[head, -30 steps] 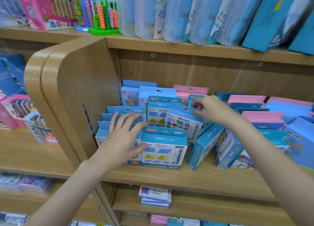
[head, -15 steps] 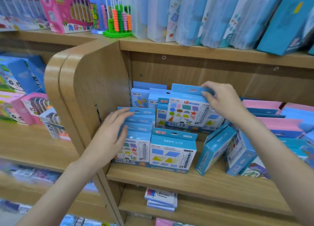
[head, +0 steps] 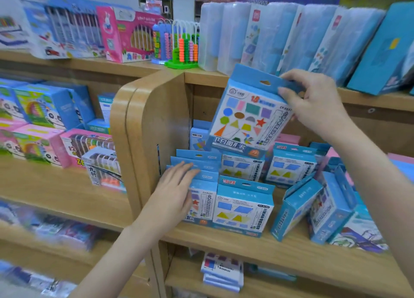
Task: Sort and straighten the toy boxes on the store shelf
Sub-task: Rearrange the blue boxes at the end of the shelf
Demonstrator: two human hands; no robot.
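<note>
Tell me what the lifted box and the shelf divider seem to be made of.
Lifted box: likely printed paperboard with a slight sheen, given its folded hang tab and punched slot. Shelf divider: seemingly wood-grain laminate board, smooth, with rounded edge.

Left hand (head: 173,192), right hand (head: 313,105) bare; forearms bare, no sleeves, rings or watch.
</note>
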